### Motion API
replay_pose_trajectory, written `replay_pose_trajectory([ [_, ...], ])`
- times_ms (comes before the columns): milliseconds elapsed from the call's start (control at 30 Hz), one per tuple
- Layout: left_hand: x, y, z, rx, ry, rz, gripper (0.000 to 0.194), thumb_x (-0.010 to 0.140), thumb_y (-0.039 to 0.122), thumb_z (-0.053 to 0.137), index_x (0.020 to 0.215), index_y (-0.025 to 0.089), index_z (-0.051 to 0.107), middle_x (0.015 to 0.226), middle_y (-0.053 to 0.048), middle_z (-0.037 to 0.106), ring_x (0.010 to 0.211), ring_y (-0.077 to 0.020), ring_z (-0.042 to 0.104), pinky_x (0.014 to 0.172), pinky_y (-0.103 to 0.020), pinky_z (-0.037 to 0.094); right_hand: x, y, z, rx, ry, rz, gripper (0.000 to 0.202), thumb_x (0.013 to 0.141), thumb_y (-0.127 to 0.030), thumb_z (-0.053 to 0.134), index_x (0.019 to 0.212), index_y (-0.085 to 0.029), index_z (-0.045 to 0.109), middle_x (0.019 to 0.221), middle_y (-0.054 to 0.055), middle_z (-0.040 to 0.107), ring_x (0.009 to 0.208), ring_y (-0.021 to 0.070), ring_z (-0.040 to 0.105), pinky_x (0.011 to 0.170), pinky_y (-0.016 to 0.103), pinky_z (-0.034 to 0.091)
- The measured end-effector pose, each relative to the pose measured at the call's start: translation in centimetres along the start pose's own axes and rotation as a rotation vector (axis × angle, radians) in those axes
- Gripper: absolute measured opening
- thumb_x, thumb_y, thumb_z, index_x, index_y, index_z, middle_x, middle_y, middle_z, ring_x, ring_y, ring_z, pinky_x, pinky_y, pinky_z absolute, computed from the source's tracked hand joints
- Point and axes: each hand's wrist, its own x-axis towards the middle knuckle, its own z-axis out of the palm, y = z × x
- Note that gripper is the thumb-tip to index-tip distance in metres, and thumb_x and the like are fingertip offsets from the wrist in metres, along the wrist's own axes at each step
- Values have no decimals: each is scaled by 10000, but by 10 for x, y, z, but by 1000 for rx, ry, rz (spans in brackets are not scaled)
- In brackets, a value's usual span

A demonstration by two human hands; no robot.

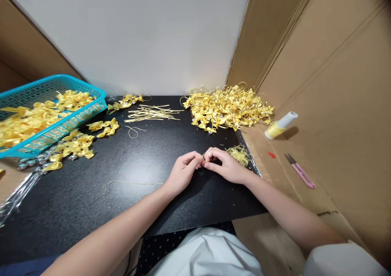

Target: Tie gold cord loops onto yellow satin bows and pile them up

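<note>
Left hand: the left hand [183, 172] has thumb and forefinger pressed together, seemingly on a thin gold strand [203, 155].
Right hand: the right hand [225, 165] curls toward the left, its fingertips apparently pinching the same strand; the fingers hide most of it.
Strand: between the two sets of fingertips, just above the table [131, 215], near its front edge.
Thread: a long thread [134, 182] lies left of the hands, running up to the left forearm; whether it joins the strand, I cannot tell.
Step in hand: fine two-handed fingerwork on the strand, probably tying or twisting.
Next move calls for: a steady pinch on both sides and a light, even pull, I judge.
Bows: a large heap of yellow bows [229, 109] sits beyond the right hand; more fill the blue basket [65, 77] at far left.
Beside right hand: scraps [240, 154], with snips [301, 171] farther right.
</note>
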Motion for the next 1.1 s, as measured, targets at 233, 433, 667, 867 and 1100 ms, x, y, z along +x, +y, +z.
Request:
replay_pose_trajectory([
  [233,-4,-2,5,-23,126,2,223,838,311,579,688,154,629,629,17,597,600,-98,519,630,-217,425,0,-1,7,-24,82,46,147,889,-266,585,767,-194,546,802,7,570,795,151,515,754,295,405],
  [433,-6,-3,7,-12,184,-35,222,814,336,647,712,139,668,610,2,630,559,-100,547,578,-214,434,0,-2,10,-43,122,29,153,873,-228,594,732,-194,545,773,4,570,782,154,515,746,295,406],
  [667,-6,-8,7,65,217,64,249,817,305,645,1001,146,699,662,-2,671,566,-104,569,576,-214,450,-1,0,9,-81,143,32,169,878,-224,586,719,-200,535,774,6,567,791,156,510,763,301,413],
  [867,-7,-9,5,197,190,163,177,856,269,603,925,155,719,795,-34,735,658,-121,639,636,-219,479,-2,1,9,-93,147,40,161,881,-215,587,727,-203,541,791,7,571,810,159,521,781,307,415],
  [1100,-6,-9,3,227,98,100,201,871,287,602,945,162,741,942,-66,756,827,-175,684,773,-267,497,-2,2,6,-137,163,17,161,891,-217,585,738,-203,537,805,6,572,821,157,523,787,306,413],
])
